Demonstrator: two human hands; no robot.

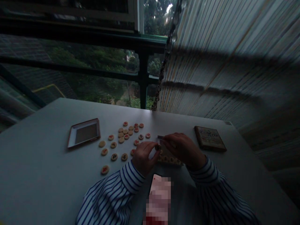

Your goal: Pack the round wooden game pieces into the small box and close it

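My left hand point(144, 156) pinches a round wooden game piece point(158, 147) between thumb and fingers, over the left side of a shallow box point(175, 163). A row of pieces point(171, 159) lies along the near side of that box. My right hand point(181, 148) reaches over the box from the right, its fingers bent together at the far left corner; what they hold, if anything, is hidden. Left of my hands, several round pieces point(124, 157) lie scattered on the white table, some with red or black characters up and some showing plain faces.
An open, rimmed tray or lid point(99, 128) lies on the table point(47, 162) at the left. A flat decorated box point(210, 138) is at the right. Near my forearms lies a lit phone point(158, 200). A window and a striped curtain stand behind the table.
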